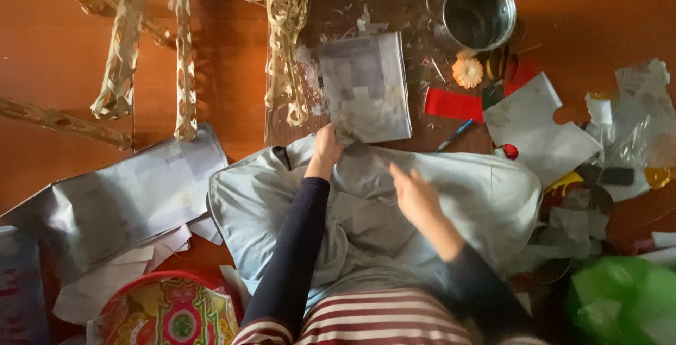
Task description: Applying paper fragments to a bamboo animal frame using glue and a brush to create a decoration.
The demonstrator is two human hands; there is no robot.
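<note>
My left hand (pixel 326 149) grips the near-left corner of a stack of grey and white paper sheets (pixel 367 86) lying on a dark board (pixel 384 7). My right hand (pixel 418 201) hovers with its fingers apart over a pale blue-grey cloth (pixel 493 197) spread across my lap. The hand holds nothing that I can see. Both arms wear dark sleeves. The cloth's far edge tucks under the paper stack.
Woven straw strips (pixel 184 63) and a woven straw piece (pixel 287 28) lie at the upper left. A metal pot (pixel 479 13), an orange flower-shaped object (pixel 467 72), red paper (pixel 453 104), a blue pen (pixel 455 135) and paper scraps (pixel 539 130) sit right. Newspaper (pixel 134 197), a colourful round tin (pixel 169 310) and a green bag (pixel 623 299) are near.
</note>
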